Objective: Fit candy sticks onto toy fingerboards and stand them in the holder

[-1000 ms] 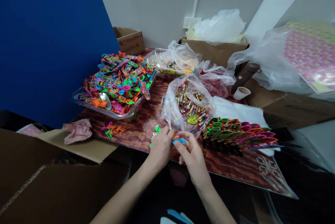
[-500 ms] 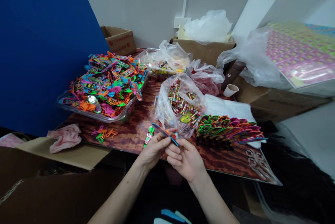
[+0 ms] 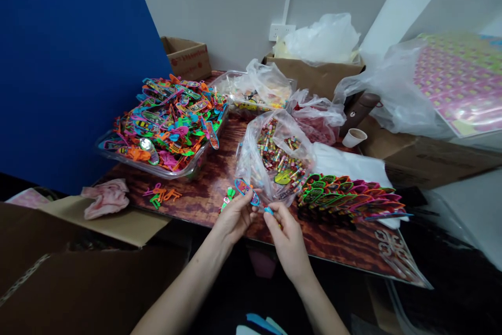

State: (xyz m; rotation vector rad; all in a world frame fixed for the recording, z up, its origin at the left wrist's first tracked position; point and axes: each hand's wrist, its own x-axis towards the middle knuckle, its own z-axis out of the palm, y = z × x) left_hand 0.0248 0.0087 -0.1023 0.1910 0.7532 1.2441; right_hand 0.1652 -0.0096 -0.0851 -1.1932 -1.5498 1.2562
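Observation:
My left hand [image 3: 237, 216] pinches a blue-edged toy skateboard [image 3: 247, 192] with a printed deck, tilted at the table's front edge. Close on its right, my right hand [image 3: 287, 230] grips a small light-blue piece [image 3: 269, 210] between thumb and fingers; its exact kind is too small to make out. Just behind the hands stands an open clear plastic bag [image 3: 251, 160] full of small multicoloured pieces. Small green and white parts [image 3: 228, 196] lie left of the bag, partly behind my left hand. To the right, several toy skateboards [image 3: 349, 196] stand packed in slanted rows.
A clear tray [image 3: 167, 172] heaped with skateboards and plastic parts stands at the left. Near it lie a pink cloth [image 3: 105, 198] and loose orange and green parts [image 3: 167, 196]. A paper cup [image 3: 354, 138] and brown bottle [image 3: 360, 110] stand at the back right, by cardboard boxes.
My hands have moved apart. The skateboard in my left hand has turned so its printed face shows, and my right hand has drawn away rightward with a light-blue piece. The view has shifted slightly.

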